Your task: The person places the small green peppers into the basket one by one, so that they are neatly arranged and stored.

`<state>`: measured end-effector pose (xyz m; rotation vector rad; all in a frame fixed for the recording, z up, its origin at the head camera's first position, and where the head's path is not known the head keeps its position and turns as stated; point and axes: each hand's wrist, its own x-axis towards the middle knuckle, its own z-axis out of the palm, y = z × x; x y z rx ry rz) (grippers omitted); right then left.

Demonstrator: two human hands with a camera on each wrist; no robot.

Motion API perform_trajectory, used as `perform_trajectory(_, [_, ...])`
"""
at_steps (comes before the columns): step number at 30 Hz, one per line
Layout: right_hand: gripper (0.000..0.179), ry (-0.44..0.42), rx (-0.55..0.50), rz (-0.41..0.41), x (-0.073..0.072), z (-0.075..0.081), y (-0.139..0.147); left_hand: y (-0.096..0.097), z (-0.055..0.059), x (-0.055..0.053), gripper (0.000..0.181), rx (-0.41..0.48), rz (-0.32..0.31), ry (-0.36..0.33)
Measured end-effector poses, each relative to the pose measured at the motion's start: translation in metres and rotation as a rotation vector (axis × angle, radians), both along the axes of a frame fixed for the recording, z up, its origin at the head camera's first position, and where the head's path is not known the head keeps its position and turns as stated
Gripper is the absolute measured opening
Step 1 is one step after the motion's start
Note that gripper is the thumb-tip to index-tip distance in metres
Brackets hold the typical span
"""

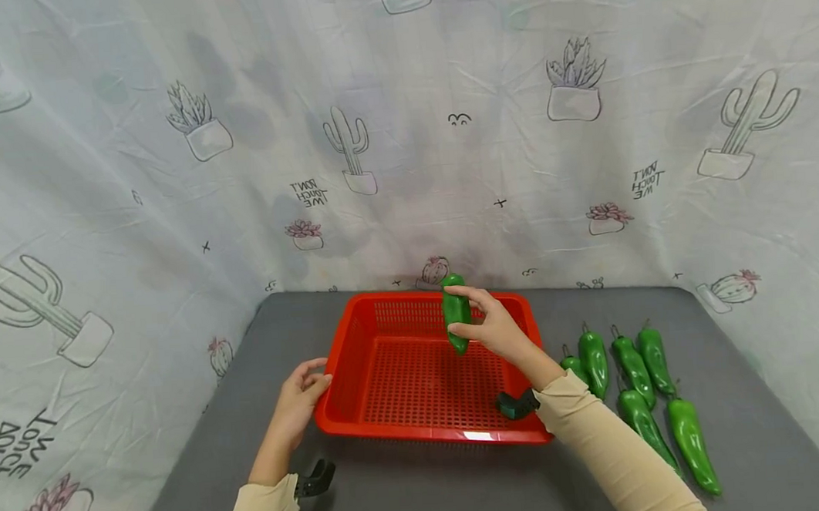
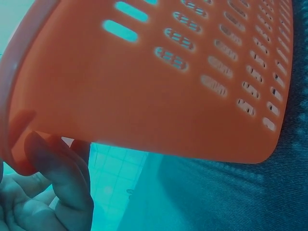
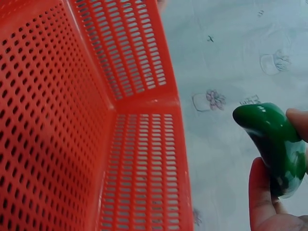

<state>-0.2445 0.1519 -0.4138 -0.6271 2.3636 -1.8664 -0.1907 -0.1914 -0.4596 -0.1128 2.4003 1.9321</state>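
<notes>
A red plastic basket [image 1: 419,432] with slotted walls stands on the grey table. My left hand [image 1: 300,396] grips its left rim; in the left wrist view the bent fingers [image 2: 65,173] are at the rim's corner. Above the basket, toward its back right, my right hand [image 1: 491,327] pinches a green pepper [image 1: 457,315] between thumb and fingers. The pepper hangs upright, raised over the basket floor. Seen from the right wrist, this pepper [image 3: 272,139] is glossy and curved, with the thumb and fingertips on opposite sides of it.
To the right of the basket, several green peppers [image 1: 634,367] lie on the grey table [image 1: 505,490], the nearest one partly behind my right forearm. A pale curtain [image 1: 405,163] with printed cacti surrounds the table at the back and sides.
</notes>
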Motion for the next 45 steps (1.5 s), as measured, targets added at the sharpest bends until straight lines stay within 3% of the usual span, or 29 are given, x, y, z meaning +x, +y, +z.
perform_trajectory(10, [0.061, -0.028, 0.008, 0.058, -0.009, -0.013, -0.027, 0.000, 0.001, 0.005, 0.038, -0.015, 0.007, 0.004])
perform_trajectory(24, [0.060, -0.164, 0.041, 0.119, -0.019, -0.008, -0.055, 0.004, 0.003, 0.002, 0.035, -0.005, 0.020, 0.020])
perform_trajectory(31, [0.060, -0.188, 0.042, 0.164, -0.023, -0.013, -0.070, 0.003, 0.002, 0.003, 0.035, -0.005, 0.016, 0.017])
perform_trajectory(39, [0.058, -0.242, 0.134, 0.196, -0.027, -0.021, -0.083, 0.003, 0.002, 0.003, 0.035, -0.011, 0.020, 0.024])
perform_trajectory(45, [0.058, -0.238, 0.197, 0.217, -0.030, -0.030, -0.091, 0.003, 0.001, 0.003, 0.035, -0.022, 0.025, 0.023])
